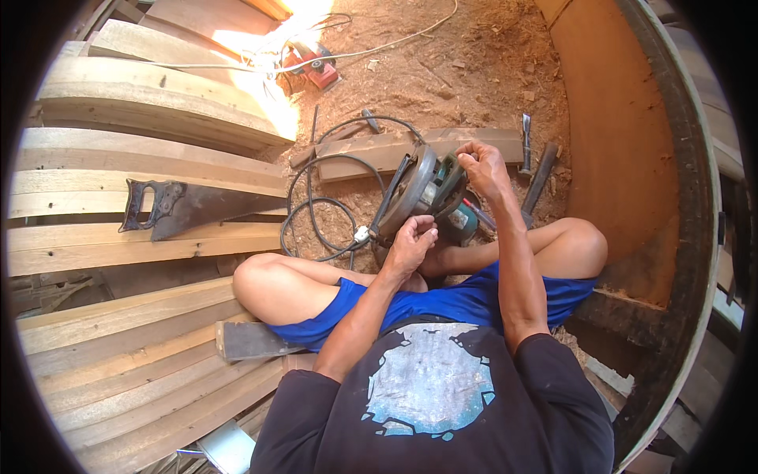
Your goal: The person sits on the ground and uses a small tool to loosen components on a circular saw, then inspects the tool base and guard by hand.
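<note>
A circular saw (427, 186) with a rounded grey guard and a teal motor body stands tilted on the ground between my bent legs. My right hand (485, 167) pinches the upper right edge of the saw, thumb and fingers together. Lower down, my left hand (412, 246) is closed, its curled fingers against the saw's near edge; what lies under the fingertips is partly hidden. A dark power cord (316, 207) loops on the ground left of the saw. Just right of the motor shows a thin red-and-dark tool (478, 213), partly covered.
Stacked planks (150, 95) line the left side, with a handsaw (197, 207) on them. Beyond the circular saw lie a wooden beam (363, 163), a chisel (526, 144) and a dark-handled tool (542, 175). Farther off sits a red power tool (317, 69). A wooden panel (624, 142) bounds the right.
</note>
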Action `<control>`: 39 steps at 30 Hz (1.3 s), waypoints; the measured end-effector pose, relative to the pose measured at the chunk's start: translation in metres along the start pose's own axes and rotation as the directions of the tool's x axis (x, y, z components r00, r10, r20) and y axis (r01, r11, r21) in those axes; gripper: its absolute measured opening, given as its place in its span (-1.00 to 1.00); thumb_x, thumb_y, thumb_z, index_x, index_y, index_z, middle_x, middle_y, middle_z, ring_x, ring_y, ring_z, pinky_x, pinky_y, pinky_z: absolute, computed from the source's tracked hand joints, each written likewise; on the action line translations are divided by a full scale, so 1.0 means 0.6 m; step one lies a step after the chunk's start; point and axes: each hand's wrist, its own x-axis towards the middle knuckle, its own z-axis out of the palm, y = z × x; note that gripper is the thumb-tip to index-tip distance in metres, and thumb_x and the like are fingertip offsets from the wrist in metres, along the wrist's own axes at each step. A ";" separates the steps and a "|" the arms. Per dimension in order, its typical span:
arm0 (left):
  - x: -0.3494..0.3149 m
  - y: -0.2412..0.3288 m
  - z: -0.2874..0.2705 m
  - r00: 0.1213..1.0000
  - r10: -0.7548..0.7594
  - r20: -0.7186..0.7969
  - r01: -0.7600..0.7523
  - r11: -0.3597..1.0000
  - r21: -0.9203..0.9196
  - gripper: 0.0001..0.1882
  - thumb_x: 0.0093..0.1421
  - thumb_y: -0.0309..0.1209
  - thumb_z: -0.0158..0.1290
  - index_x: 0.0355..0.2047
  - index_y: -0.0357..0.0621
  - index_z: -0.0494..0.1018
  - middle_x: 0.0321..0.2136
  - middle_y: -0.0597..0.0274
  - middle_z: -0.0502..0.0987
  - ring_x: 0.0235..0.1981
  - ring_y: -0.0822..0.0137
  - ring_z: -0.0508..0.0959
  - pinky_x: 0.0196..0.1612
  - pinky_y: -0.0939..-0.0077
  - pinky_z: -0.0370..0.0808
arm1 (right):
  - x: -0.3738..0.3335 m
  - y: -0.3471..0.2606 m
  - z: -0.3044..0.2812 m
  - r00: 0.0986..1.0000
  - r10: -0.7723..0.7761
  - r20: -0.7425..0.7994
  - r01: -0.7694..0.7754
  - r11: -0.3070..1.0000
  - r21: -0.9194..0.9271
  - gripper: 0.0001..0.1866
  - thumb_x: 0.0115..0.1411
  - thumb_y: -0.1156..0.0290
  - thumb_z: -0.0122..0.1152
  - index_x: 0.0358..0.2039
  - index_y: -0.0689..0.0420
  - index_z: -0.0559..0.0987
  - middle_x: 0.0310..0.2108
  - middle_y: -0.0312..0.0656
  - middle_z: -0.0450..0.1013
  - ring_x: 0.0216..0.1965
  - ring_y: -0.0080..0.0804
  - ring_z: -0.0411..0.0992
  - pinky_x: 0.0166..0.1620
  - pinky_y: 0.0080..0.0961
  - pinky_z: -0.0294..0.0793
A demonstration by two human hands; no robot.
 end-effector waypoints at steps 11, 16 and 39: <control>-0.013 0.056 -0.001 0.992 0.102 0.077 -0.113 0.983 0.146 -0.68 0.33 -0.41 0.17 0.03 -0.28 0.48 -0.14 0.20 0.61 -0.17 0.48 0.58 -0.08 0.51 0.55 | 0.072 0.019 -0.014 0.996 0.000 -0.089 0.025 0.959 0.283 -0.76 0.27 0.32 0.22 -0.21 0.23 0.68 -0.41 -0.28 0.54 -0.39 -0.54 0.42 -0.29 -0.49 0.43; -0.006 0.182 0.006 0.948 0.310 -0.070 -0.260 0.883 0.391 -0.65 0.32 -0.41 0.19 0.06 -0.26 0.45 -0.13 0.10 0.63 -0.13 0.33 0.62 0.01 0.40 0.57 | 0.075 -0.012 -0.028 0.991 -0.052 -0.121 0.076 0.976 0.203 -0.74 0.26 0.33 0.21 -0.20 0.26 0.67 -0.41 -0.24 0.56 -0.36 -0.54 0.45 -0.28 -0.48 0.45; 0.131 0.258 -0.038 0.932 0.306 -0.195 -0.304 0.952 0.043 -0.73 0.50 -0.40 -0.24 0.05 -0.26 0.37 -0.19 0.02 0.62 -0.42 0.35 0.66 -0.31 0.44 0.68 | 0.020 -0.060 -0.044 0.958 -0.247 -0.147 0.273 0.941 0.198 -0.50 0.40 0.27 0.17 0.24 0.30 0.46 -0.08 0.01 0.61 -0.05 -0.31 0.56 -0.02 -0.34 0.56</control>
